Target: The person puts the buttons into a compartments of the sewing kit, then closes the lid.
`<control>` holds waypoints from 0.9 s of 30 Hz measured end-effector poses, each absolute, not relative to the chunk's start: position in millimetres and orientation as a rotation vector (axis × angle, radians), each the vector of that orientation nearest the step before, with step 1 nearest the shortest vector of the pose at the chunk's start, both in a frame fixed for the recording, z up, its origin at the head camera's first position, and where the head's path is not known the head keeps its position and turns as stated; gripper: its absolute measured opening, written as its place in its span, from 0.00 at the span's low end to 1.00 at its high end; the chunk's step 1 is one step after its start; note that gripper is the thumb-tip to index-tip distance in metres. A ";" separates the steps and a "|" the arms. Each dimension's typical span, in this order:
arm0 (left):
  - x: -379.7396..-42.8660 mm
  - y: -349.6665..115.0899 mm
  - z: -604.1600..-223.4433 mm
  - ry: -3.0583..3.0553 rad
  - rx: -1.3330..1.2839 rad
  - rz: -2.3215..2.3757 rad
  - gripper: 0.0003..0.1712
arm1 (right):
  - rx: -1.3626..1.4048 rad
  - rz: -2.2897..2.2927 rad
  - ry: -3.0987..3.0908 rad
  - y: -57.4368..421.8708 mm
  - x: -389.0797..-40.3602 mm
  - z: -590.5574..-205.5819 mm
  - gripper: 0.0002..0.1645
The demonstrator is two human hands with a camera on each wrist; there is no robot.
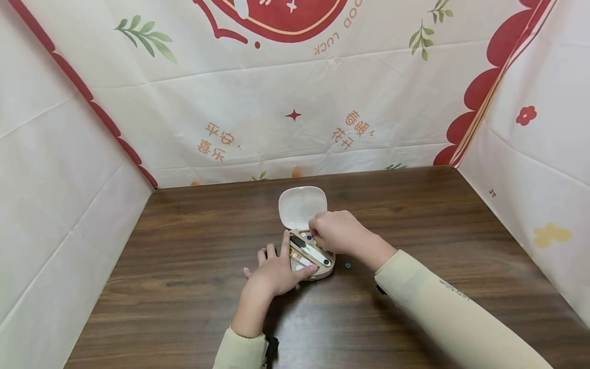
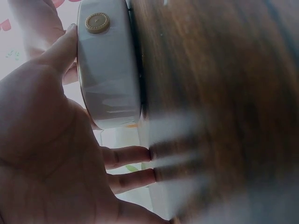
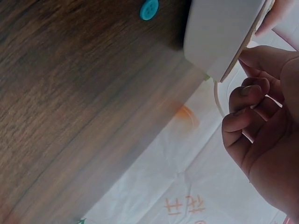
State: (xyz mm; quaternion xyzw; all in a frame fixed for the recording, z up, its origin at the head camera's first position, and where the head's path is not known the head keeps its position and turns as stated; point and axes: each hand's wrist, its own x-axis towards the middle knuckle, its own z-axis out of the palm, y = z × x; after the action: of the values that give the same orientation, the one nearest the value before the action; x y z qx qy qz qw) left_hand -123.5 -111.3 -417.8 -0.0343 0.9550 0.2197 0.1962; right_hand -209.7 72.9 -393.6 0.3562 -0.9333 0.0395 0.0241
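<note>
A small sewing kit box [image 1: 326, 273] lies on the table with its white lid [image 1: 301, 205] raised at the back. Across its middle slot runs a slim white tool [image 1: 315, 253] with a dark end. Several small buttons [image 1: 309, 237] fill the far compartment. My left hand [image 1: 273, 274] spreads over the box's left side, thumb at the near rim and index finger along the left edge; other fingers reach the table. My right hand [image 1: 341, 233] has curled fingers at the far right compartment. Its thumb and index fingertips dip behind the rim [image 3: 236, 58], so I cannot tell what they pinch.
A loose blue-green button [image 3: 149, 9] lies on the wooden table [image 1: 184, 287] just right of the box. On the box's front is a round tan catch [image 2: 97, 22]. Printed white cloth [image 1: 258, 102] walls the table at the back and sides.
</note>
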 end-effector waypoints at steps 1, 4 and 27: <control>-123.5 -111.2 -418.1 2.675 -0.096 0.612 0.66 | 1.103 0.116 -2.894 73.0 -209.2 -393.2 0.09; -122.7 -110.8 -418.0 2.674 -0.093 0.612 0.66 | 1.111 0.105 -2.904 73.4 -208.1 -392.4 0.09; -130.8 -111.5 -429.9 2.661 -0.097 0.577 0.68 | 1.046 0.039 -2.953 100.2 -194.3 -376.9 0.15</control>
State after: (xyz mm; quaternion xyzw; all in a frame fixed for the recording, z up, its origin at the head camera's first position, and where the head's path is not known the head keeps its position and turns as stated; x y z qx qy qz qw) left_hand -130.8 -111.5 -429.9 -0.0347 0.9555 0.2072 0.2071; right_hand -194.3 100.2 -376.9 0.3338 -0.9426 0.0124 0.0044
